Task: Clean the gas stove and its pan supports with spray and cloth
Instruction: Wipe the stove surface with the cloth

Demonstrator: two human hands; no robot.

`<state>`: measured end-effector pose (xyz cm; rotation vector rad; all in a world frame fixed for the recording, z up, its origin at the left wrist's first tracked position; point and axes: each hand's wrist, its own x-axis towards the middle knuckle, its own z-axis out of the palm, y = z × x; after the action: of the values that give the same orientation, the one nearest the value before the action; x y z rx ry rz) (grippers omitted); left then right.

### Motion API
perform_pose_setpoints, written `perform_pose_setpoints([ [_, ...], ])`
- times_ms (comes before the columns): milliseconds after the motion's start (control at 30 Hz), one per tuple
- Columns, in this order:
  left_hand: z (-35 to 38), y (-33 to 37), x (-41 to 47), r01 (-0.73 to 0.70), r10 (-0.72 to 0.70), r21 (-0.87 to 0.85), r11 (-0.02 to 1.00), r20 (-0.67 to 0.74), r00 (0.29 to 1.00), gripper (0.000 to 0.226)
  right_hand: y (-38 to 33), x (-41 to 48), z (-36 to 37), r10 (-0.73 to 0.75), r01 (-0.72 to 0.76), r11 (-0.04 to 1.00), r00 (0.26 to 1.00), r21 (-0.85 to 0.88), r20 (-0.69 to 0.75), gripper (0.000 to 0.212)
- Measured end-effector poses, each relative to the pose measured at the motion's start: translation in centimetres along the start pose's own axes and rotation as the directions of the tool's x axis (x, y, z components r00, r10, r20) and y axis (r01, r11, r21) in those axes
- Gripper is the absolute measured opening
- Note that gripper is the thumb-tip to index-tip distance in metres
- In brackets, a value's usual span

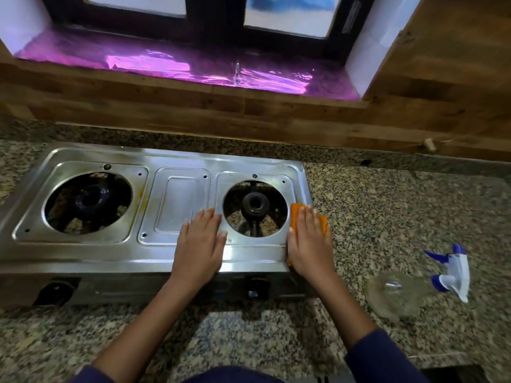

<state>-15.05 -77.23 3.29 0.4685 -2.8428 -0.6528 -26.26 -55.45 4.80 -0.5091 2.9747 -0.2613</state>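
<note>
Head view: a person's left hand (200,239) lies flat on the steel stove (177,200), fingers straight and close together, beside the right burner (253,203). The right hand (309,240), fingers also straight, presses an orange cloth (296,214) on the stove's right edge. No pan supports are in view. The spray bottle (401,291) lies on its side on the counter (387,211), well apart. The cloth may slip off the edge or snag the burner opening's rim, and the toppled bottle could leak.

Speckled granite counter (387,205); wood-plank wall (456,64); dark-framed window (215,20); sill (193,70) glowing purple.
</note>
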Motion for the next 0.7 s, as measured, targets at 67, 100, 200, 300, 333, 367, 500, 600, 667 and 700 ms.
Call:
perform_pose_setpoints([
  [67, 0.3, 0.0, 0.1, 0.02, -0.02, 0.031, 0.999, -0.002, 1.0, 0.058, 0.0, 2.5, -0.3, -0.021, 0.021, 1.0, 1.0, 0.003, -0.012, 0.062],
  [100, 0.4, -0.1, 0.1, 0.027, -0.027, 0.035, 0.999, -0.002, 1.0, 0.059, 0.0, 4.0, -0.4, -0.031, 0.031, 1.0, 0.999, 0.004, -0.017, 0.062],
  [200, 0.4, -0.2, 0.2, 0.039, -0.04, 0.043, 0.998, 0.004, 0.999, 0.059, -0.4, 9.1, -0.6, -0.053, 0.053, 0.999, 0.999, -0.006, -0.012, 0.062],
  [300, 0.4, 0.0, 0.1, 0.049, -0.049, 0.037, 0.998, 0.005, 0.999, 0.057, -1.1, 13.7, -0.8, -0.058, 0.058, 0.998, 0.998, -0.001, -0.016, 0.064],
  [333, 0.4, 0.0, 0.0, 0.053, -0.053, 0.038, 0.998, 0.004, 0.999, 0.057, -1.6, 15.1, -0.8, -0.058, 0.058, 0.998, 0.998, 0.011, -0.018, 0.064],
  [367, 0.3, 0.0, -0.1, 0.053, -0.053, 0.04, 0.998, 0.003, 0.999, 0.057, -1.9, 16.2, -0.8, -0.056, 0.057, 0.998, 0.998, 0.022, -0.028, 0.064],
  [500, 0.4, 0.1, 0.0, 0.063, -0.063, 0.035, 0.997, 0.008, 0.998, 0.056, -4.9, 19.7, -0.4, -0.089, 0.09, 0.995, 0.996, 0.051, -0.025, 0.063],
  [600, 0.4, 0.2, 0.1, 0.068, -0.068, 0.016, 0.998, 0.005, 0.998, 0.055, -9.0, 20.3, 0.6, -0.179, 0.179, 0.983, 0.984, 0.046, 0.001, 0.063],
  [667, 0.4, 0.3, 0.2, 0.064, -0.064, -0.003, 0.998, -0.01, 0.998, 0.054, -12.1, 20.1, 1.3, -0.262, 0.26, 0.963, 0.965, 0.067, 0.01, 0.062],
  [700, 0.3, 0.3, 0.1, 0.063, -0.063, -0.014, 0.998, -0.017, 0.998, 0.053, -13.7, 19.7, 1.7, -0.3, 0.298, 0.951, 0.954, 0.078, 0.013, 0.061],
])
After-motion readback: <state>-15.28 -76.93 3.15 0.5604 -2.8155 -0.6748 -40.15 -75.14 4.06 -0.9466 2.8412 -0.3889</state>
